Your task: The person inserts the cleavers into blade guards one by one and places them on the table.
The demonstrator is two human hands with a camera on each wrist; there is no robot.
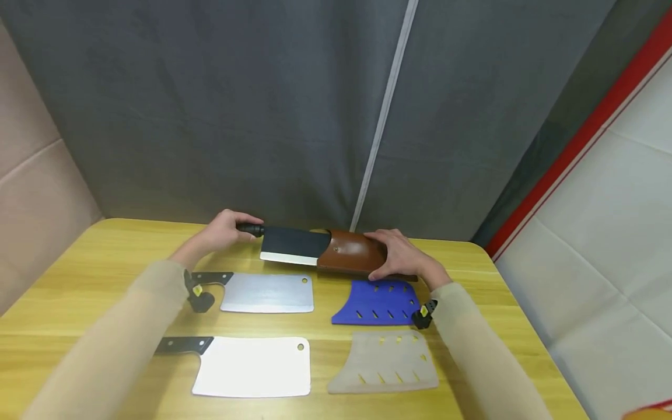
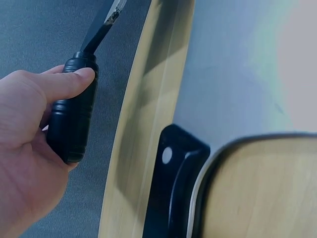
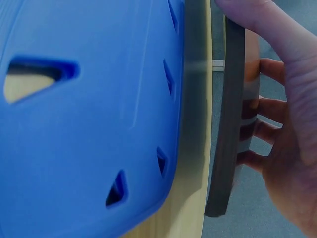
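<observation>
Head view: a person sits at a yellow wooden surface. The left hand wraps its grip around the black handle of a dark cleaver, held on edge near the far side of the surface. The right hand clasps a brown sheath that covers the front part of the blade, seemingly steadying it so blade and sheath stay in line. Nearer the person lie a steel cleaver and a white cleaver, each flat, with a blue cover and a beige cover beside them, as if paired. The tip of the dark blade is hidden inside the sheath.

Left wrist view: the left hand has thumb and fingers curled tight on the ribbed black handle. Only a sliver of the dark blade shows at the top edge. The handle of the steel cleaver appears blurred below, partly cut off.

Right wrist view: the right hand pinches the sheath, seen edge-on, thumb above and fingers behind. The blue cover fills the left side, out of focus. The blade itself cannot be made out here.
</observation>
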